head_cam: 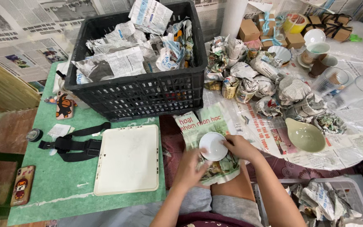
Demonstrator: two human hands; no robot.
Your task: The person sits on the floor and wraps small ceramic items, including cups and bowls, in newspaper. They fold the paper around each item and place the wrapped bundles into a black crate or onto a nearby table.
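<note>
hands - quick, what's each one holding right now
Left hand: closed on the sheet of newspaper beneath the small white bowl.
Right hand: gripping the rim of the small white bowl.

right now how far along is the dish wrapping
Done: a black crate heaped with newspaper-wrapped bundles, more wrapped bundles on the table. In hand: both hands, left hand and right hand, hold a small white dish on a newspaper sheet. Left bare: a green bowl, two glasses, white cups.
</note>
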